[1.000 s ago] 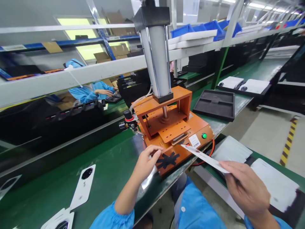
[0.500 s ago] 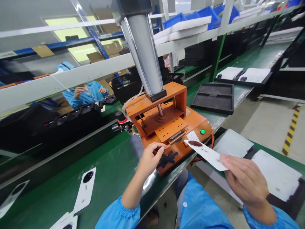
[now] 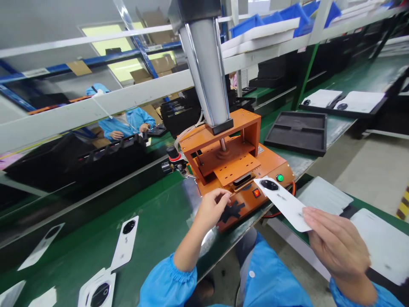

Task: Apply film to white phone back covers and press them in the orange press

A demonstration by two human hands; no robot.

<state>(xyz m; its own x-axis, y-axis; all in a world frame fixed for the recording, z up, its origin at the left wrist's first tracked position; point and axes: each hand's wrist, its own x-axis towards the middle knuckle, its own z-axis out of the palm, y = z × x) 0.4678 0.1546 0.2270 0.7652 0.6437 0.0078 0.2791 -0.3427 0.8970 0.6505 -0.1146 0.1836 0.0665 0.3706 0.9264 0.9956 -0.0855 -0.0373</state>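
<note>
Pinched by one end in my right hand (image 3: 338, 241) is a white phone back cover (image 3: 284, 204) with a round black camera area at its far end. It hangs tilted in front of an orange pneumatic press (image 3: 243, 170). My left hand (image 3: 212, 209) is at the press's front edge, thumb and fingers curled together; anything between the fingertips is hidden. A dark piece sits in the fixture (image 3: 242, 180) below the press plate. On the green bench to the left lie another white back cover (image 3: 125, 242) and a small pile of covers (image 3: 97, 290).
White sheets or covers (image 3: 322, 196) are stacked at the right. Behind them stand a black divided tray (image 3: 295, 132) and a tray of white covers (image 3: 359, 101). A green button (image 3: 279, 178) is lit on the press. Across the bench sits a co-worker in blue (image 3: 128, 121).
The view has swung left, so the scene appears farther right. The cover in my right hand has turned slightly, and its camera area now looks black instead of reddish. My left hand stays by the press.
</note>
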